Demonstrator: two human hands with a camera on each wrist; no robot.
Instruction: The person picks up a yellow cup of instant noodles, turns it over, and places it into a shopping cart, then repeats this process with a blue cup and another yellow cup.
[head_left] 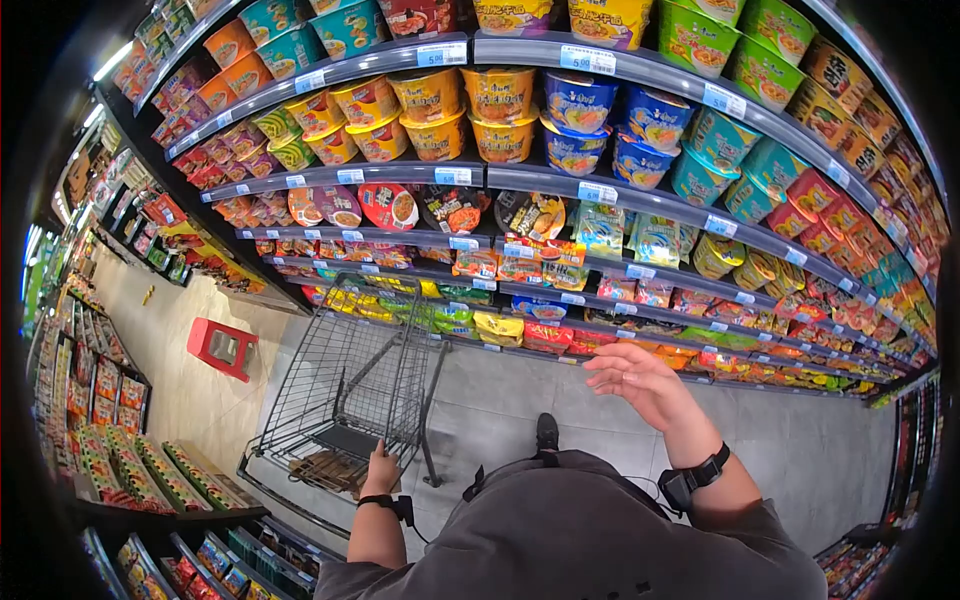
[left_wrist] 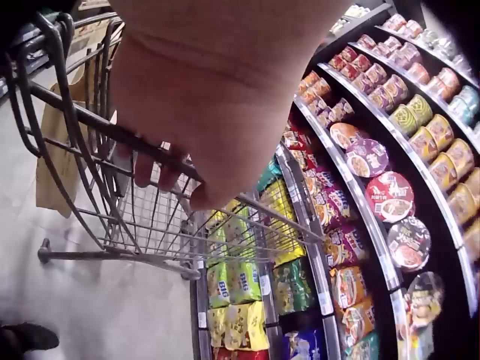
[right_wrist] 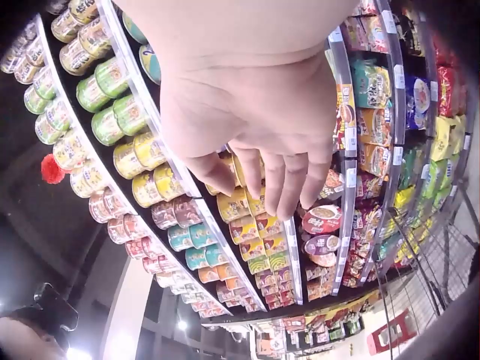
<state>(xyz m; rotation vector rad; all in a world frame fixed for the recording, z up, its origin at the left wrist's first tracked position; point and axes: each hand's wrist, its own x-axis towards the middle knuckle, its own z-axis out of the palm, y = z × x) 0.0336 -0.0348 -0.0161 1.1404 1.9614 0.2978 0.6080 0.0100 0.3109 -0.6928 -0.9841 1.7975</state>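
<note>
My left hand (head_left: pixel 381 467) grips the top rail of a wire shopping cart (head_left: pixel 345 437) standing at my left. In the left wrist view, its fingers curl over the dark metal bar (left_wrist: pixel 75 112). A brown cardboard piece (left_wrist: pixel 60 154) shows at the cart's side. My right hand (head_left: pixel 645 388) is raised in the air before my body, with nothing in it. The right wrist view has its fingers (right_wrist: pixel 274 184) spread and slightly bent, overlapping the instant noodle cups (right_wrist: pixel 247 232) on the shelves behind.
A tall shelf of noodle cups (head_left: pixel 500 95) and bagged noodles (head_left: pixel 497 328) curves across the front. On the aisle floor at left stands a red stool (head_left: pixel 205 345). More product displays (head_left: pixel 110 460) line the left side. My shoe (head_left: pixel 547 432) is on the grey floor tiles.
</note>
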